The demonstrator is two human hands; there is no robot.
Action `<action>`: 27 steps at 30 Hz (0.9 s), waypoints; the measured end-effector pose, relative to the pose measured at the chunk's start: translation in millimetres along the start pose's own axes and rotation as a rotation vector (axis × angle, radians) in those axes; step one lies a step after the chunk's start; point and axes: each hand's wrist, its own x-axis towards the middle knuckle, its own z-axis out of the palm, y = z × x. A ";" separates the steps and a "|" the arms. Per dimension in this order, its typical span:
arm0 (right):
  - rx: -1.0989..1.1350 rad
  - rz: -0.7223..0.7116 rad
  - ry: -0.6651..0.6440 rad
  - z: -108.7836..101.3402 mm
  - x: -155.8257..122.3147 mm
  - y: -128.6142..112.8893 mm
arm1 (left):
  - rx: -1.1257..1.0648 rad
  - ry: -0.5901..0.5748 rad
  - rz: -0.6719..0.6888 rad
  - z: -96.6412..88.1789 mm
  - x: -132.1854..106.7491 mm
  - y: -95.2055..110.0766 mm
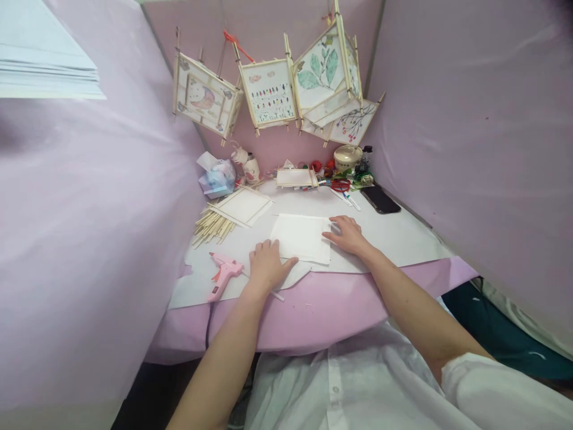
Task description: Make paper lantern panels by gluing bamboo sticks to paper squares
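Observation:
A white sheet of paper lies flat near the table's front edge, between my two hands. My left hand rests at its lower left corner, fingers spread, thumb pointing right along the near edge. At the right edge of the sheet is my right hand, its thumb and fingers apart and touching or just over the paper. Neither hand grips anything. To the left of my left hand lies a pink glue gun with a dark cord. A white glue stick pokes out beside my left wrist.
Thin wooden sticks lie piled at the left under a framed white panel. Behind are a tissue pack, a small frame, red-handled scissors and a phone. Painted lanterns hang overhead. Pink sheeting walls both sides.

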 end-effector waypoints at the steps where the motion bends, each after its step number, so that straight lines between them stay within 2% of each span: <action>1: 0.003 0.011 0.018 0.5 3.0 2.6 | 0.023 0.002 -0.003 0.3 -0.8 2.5; 8: 0.030 0.024 0.093 2.3 18.6 8.8 | 0.046 0.018 0.000 0.7 -7.0 15.1; 12: 0.037 0.029 0.068 3.3 24.9 12.9 | 0.020 0.042 -0.020 -3.4 -6.3 12.4; 15: 0.019 0.008 0.031 -0.3 43.8 11.6 | -0.022 0.040 -0.052 -5.1 -2.8 9.4; 17: -0.002 -0.040 -0.028 -2.7 64.1 5.6 | -0.048 0.014 -0.051 -4.1 -0.9 9.3; 22: -0.088 -0.148 -0.290 2.5 111.7 -21.9 | -0.069 -0.001 -0.042 3.0 -0.2 11.7; 27: -0.184 -0.162 -0.484 8.7 128.3 -38.5 | -0.086 0.001 -0.048 7.5 -0.4 11.1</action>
